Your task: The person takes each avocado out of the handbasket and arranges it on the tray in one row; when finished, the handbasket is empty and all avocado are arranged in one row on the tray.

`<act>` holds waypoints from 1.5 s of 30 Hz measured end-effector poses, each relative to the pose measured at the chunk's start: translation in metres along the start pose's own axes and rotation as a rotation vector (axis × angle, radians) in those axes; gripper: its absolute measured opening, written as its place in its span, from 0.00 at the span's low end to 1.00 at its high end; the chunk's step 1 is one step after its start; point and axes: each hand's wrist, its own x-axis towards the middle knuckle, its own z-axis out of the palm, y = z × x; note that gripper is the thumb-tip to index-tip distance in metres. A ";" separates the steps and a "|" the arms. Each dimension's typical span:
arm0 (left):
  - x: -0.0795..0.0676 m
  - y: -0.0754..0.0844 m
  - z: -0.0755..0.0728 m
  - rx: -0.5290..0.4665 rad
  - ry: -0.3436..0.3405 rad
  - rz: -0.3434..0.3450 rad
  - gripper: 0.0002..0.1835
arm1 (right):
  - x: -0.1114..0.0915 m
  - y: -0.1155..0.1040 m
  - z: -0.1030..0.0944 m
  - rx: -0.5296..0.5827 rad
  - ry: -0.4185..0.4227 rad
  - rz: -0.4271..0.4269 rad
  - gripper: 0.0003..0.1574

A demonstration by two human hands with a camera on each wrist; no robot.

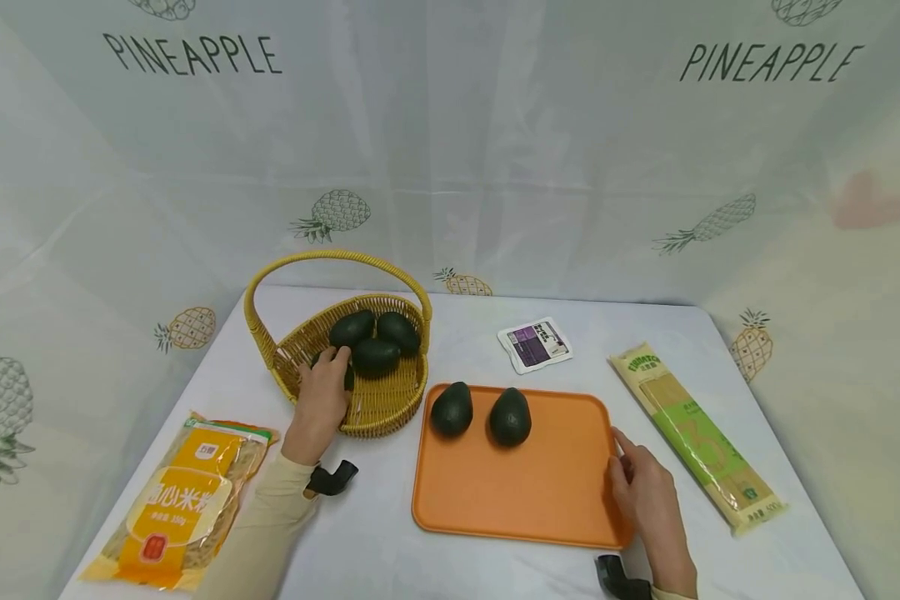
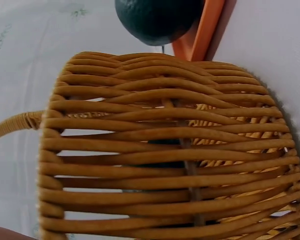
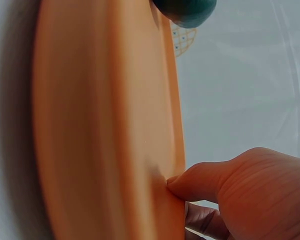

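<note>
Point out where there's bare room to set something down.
The tray is bare in front of its two avocados. The table is bare between the left sleeve and the tray, and between the basket and the white packet. Crowded: the basketed avocados around the left hand, and where basket and tray sit close.

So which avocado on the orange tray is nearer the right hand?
The right avocado, farther from the basket; the left avocado sits in the corner of the tray nearest the basket.
</note>
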 end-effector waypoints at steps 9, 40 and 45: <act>-0.005 0.009 -0.014 -0.052 0.051 0.025 0.27 | 0.000 0.000 0.000 -0.006 0.006 -0.009 0.32; -0.018 0.063 -0.032 -0.114 0.124 0.165 0.30 | 0.001 0.000 -0.001 0.003 0.006 -0.008 0.32; -0.018 0.068 -0.031 -0.105 0.114 0.190 0.30 | 0.000 0.000 0.001 0.007 0.045 -0.031 0.31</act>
